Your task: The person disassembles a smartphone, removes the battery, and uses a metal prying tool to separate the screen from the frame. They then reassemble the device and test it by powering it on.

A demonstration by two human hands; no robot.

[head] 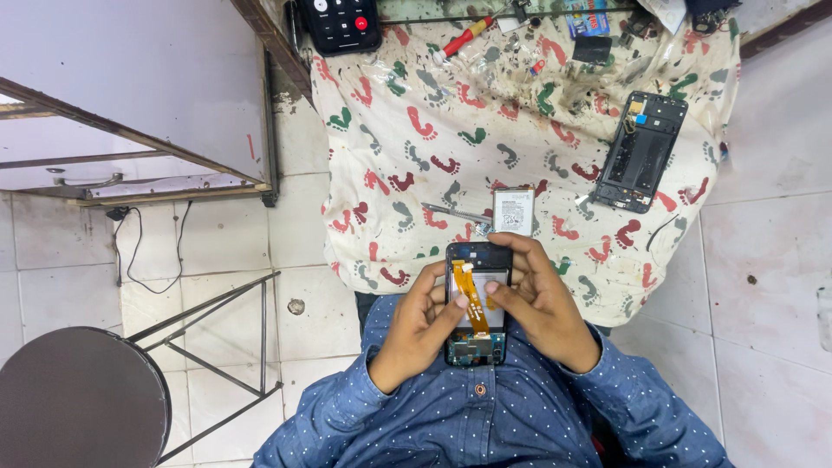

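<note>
Footprint-patterned cloth (520, 130) | both hands (481, 312) grasping opened phone (477, 303) | battery (514, 211) near

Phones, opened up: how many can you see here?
2. One phone is held in both hands, left hand and right hand, with its orange ribbon cable showing. The other, a black frame, lies on the patterned cloth at the right. More may be hidden among the clutter.

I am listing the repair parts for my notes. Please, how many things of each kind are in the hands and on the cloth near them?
Opened phone with orange flex cable, held by left hand and right hand: 1
Phone frame, black: 1
Battery, white: 1
Tweezers, metal: 1
Screwdriver, red handle: 1
Total: 5
</note>
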